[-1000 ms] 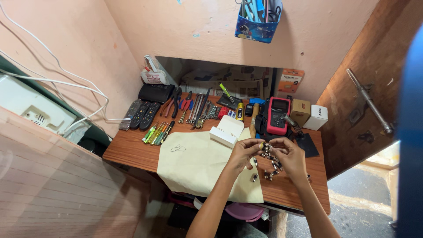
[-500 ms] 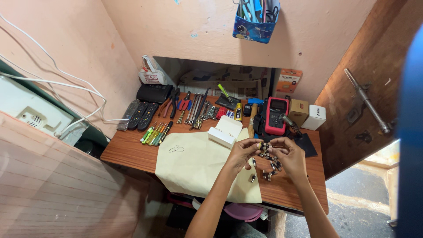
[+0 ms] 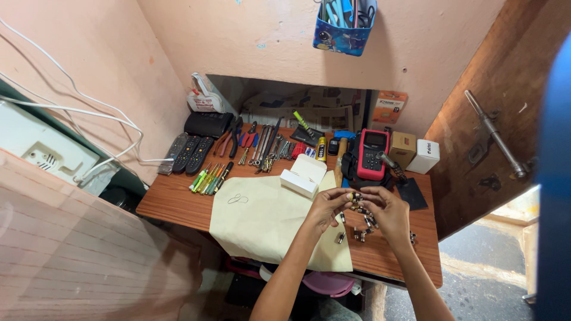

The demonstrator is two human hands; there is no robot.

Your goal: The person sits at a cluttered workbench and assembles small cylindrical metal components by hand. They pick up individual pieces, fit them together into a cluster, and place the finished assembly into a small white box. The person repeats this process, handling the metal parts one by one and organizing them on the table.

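We see a small metal connector (image 3: 355,197), silvery with a darker band, pinched between the fingertips of both hands just above the right part of the wooden table (image 3: 178,205). The left hand (image 3: 327,207) curls its fingers narrowly around one end of it, and the right hand (image 3: 389,213) closes thumb and forefinger on the other end, so both grip the same piece.

Below that connector, a loose cluster of similar metal connectors (image 3: 364,226) lies on the bare wood, partly hidden under our right palm. To the connector's left, a cream cloth (image 3: 262,220) covers the table's front, with a thin loop of wire (image 3: 237,198) on it. An open white box (image 3: 303,176) sits just up and left of the connector. Directly behind the connector stands a red handheld meter (image 3: 373,154), and right of that a brown box (image 3: 402,148) and a white box (image 3: 425,156). Further left behind the connector we see a row of pliers and screwdrivers (image 3: 262,145), green-handled screwdrivers (image 3: 209,178) and several dark remote controls (image 3: 187,154).
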